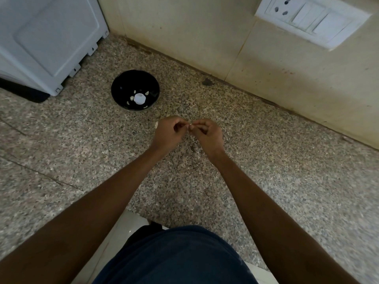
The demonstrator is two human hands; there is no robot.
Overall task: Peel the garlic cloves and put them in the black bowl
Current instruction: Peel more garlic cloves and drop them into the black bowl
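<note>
Both hands meet over the speckled table [266,181], the left hand [168,133] and right hand [207,134] each pinching a garlic clove [190,125] between them, probably to pull its skin apart. The black bowl [123,78] sits beyond the left hand, within reach, already holding pale pieces.

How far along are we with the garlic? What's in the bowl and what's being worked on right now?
Done: the black bowl on the counter already holds several pale peeled cloves plus a larger white garlic piece.
In hand: the left hand and right hand pinch one small clove between them, apparently peeling it.
Left: this clove is not yet in the bowl; the larger piece may still need splitting.
</note>
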